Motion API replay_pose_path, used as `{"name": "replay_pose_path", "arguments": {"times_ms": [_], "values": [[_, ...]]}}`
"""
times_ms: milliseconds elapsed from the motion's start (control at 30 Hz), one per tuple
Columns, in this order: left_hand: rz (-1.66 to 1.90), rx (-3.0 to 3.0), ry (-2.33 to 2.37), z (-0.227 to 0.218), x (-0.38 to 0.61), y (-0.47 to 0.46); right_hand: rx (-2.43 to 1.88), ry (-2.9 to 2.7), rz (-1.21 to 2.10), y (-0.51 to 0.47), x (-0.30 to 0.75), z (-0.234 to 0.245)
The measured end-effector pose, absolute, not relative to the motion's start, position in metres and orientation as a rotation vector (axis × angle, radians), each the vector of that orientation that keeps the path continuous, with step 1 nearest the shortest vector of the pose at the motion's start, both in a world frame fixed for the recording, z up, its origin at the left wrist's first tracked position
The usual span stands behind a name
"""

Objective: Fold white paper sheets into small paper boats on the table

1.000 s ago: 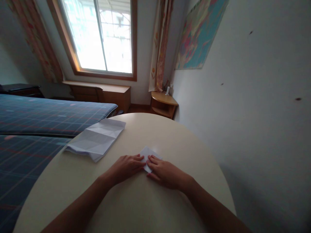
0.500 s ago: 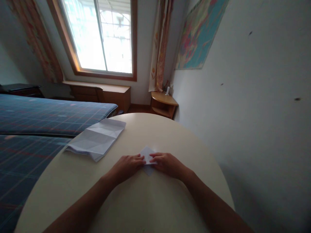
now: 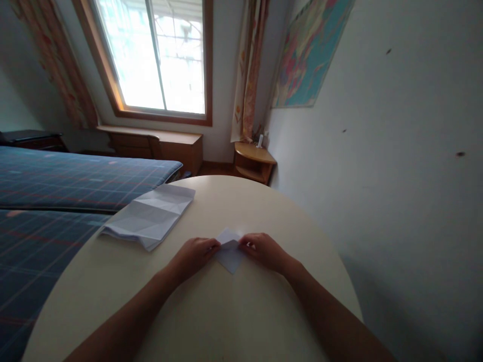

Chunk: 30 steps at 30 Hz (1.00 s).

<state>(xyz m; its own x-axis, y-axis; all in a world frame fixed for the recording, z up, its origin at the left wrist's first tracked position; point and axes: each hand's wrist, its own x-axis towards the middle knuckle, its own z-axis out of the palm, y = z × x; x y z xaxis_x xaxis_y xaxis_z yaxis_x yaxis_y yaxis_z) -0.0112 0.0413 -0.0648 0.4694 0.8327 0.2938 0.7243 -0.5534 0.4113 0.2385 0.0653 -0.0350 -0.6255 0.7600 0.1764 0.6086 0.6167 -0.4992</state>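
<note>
A small folded piece of white paper (image 3: 231, 257) lies on the round cream table (image 3: 234, 311), one corner pointing toward me. Its upper flap stands partly lifted between my two hands. My left hand (image 3: 196, 254) pinches the flap's left corner between thumb and fingers. On the other side, my right hand (image 3: 262, 251) pinches the right corner, with its thumb and forefinger bent into a small ring. The fingers hide both side corners of the paper.
Creased white paper sheets (image 3: 153, 213) lie at the table's left edge. A bed with a blue plaid mattress (image 3: 75, 176) borders the table on the left. To the right rises a white wall (image 3: 396, 201). A wooden corner shelf (image 3: 256, 153) stands beyond the table.
The flap that was pressed flat under my fingers is now raised at its near edge, uncovering more of the lower half. Both hands have gone from lying flat to pinching the corners.
</note>
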Motion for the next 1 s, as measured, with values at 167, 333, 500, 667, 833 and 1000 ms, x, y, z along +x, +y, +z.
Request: {"name": "replay_pose_path", "arguments": {"times_ms": [167, 333, 500, 667, 833, 1000], "values": [[0.716, 2.422, 1.397, -0.064, -0.011, 0.042, -1.140, -2.351, 0.661, 0.067, 0.238, -0.039], [0.735, 2.360, 1.469, -0.063, -0.006, 0.041, -1.220, -2.210, 0.697, 0.071, 0.234, -0.050], [0.680, 2.349, 1.653, -0.066, 0.001, 0.039, -1.218, -2.170, 0.660, 0.074, 0.230, -0.057], [0.650, 2.384, 1.754, -0.067, 0.004, 0.035, -1.156, -2.171, 0.622, 0.074, 0.227, -0.061], [0.604, 2.483, 1.766, -0.063, 0.006, 0.030, -1.083, -2.221, 0.591, 0.074, 0.225, -0.063], [0.464, 2.588, 1.727, -0.059, 0.008, 0.027, -1.077, -2.256, 0.526, 0.077, 0.225, -0.069]]}}
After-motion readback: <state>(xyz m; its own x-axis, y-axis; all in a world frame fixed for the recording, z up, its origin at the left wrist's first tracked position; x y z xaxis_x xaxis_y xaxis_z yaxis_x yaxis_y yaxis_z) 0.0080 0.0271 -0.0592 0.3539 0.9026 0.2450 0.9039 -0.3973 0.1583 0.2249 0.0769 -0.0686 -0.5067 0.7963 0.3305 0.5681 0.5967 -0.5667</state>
